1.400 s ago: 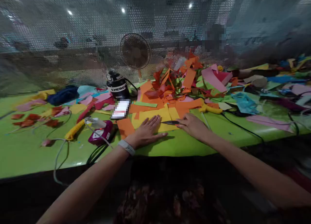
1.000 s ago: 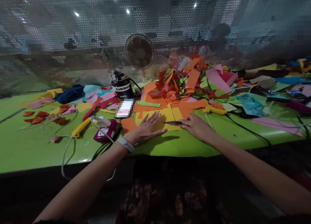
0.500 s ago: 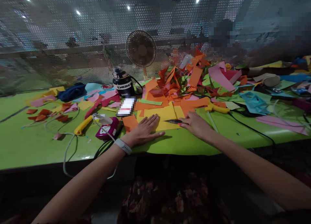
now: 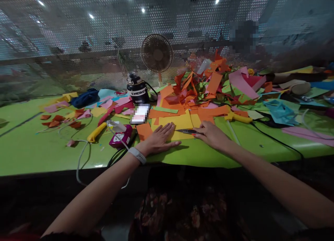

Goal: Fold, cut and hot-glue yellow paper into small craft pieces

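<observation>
A perforated screen (image 4: pixel 109 28) stretches behind everything, the shapes beyond it blurred and one patch at upper right pixelated. The green bench (image 4: pixel 57 157) runs out of view on both sides, its far edge largely buried under a heap of cut paper (image 4: pixel 193 87), orange mostly, with pink and green. Both forearms reach in over the near edge, sleeves only partly in view. The fan (image 4: pixel 157 53) rises past the far edge, the foot of its stand hidden by paper. Palm down, the left hand (image 4: pixel 161 139) presses on a yellow sheet (image 4: pixel 180 123) near the middle of the near edge, its fingers released and spread toward the far edge, thumb stretched rightward; the hand hides the sheet's lower left part. The right hand (image 4: pixel 212 134) comes in from the right, wrist low, fingers clenched around scissors (image 4: pixel 186 131), whose handles are mostly covered; the blades point left above the sheet, and whether they touch it I cannot tell. Toward the far edge, left of the heap, a dark bottle (image 4: pixel 137 91) reads "ENERGY", the last letter curving away and a smaller line illegible. Before it, the phone's (image 4: pixel 140 114) display is pixelated.
</observation>
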Demonstrator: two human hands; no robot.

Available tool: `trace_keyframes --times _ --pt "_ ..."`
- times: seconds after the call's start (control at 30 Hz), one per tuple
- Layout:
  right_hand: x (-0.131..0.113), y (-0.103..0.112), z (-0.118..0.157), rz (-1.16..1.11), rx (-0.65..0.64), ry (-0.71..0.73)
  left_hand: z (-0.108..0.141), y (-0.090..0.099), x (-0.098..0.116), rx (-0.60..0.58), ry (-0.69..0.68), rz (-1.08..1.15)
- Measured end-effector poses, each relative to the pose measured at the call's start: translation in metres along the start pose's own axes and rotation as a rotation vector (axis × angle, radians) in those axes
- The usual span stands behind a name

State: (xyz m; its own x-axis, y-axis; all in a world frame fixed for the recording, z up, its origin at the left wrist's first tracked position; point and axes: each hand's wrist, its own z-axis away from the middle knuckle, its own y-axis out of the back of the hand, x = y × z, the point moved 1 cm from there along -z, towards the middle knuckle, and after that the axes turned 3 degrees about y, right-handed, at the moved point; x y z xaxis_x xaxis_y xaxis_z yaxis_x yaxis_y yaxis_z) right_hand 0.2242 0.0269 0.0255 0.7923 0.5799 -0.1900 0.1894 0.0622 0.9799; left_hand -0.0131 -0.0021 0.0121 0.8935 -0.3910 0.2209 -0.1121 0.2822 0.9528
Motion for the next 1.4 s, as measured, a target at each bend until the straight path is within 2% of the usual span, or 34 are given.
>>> trace_keyframes --times 0.47,0.6,0.73,1.0,1.2,1.4 --pt "0.001 -0.004 -0.001 -0.027 0.051 0.004 -0.001 -0.002 -0.008 0.035 -0.034 0.068" --pt "0.002 -0.003 -0.002 -0.017 0.026 -0.006 0.007 0.001 -0.016 0.044 -0.004 0.101" --pt "-0.001 -0.002 -0.004 -0.023 0.018 -0.015 0.016 -0.003 -0.021 0.027 -0.01 0.042" --pt "-0.014 -0.001 -0.01 -0.023 0.029 -0.011 0.016 -0.006 -0.02 0.053 -0.01 0.01" --pt "-0.008 -0.002 -0.006 -0.054 0.002 0.058 0.018 -0.006 -0.018 0.062 -0.01 0.0" --pt "-0.005 -0.003 -0.008 -0.06 0.013 0.045 0.018 -0.006 -0.018 0.067 -0.017 0.012"
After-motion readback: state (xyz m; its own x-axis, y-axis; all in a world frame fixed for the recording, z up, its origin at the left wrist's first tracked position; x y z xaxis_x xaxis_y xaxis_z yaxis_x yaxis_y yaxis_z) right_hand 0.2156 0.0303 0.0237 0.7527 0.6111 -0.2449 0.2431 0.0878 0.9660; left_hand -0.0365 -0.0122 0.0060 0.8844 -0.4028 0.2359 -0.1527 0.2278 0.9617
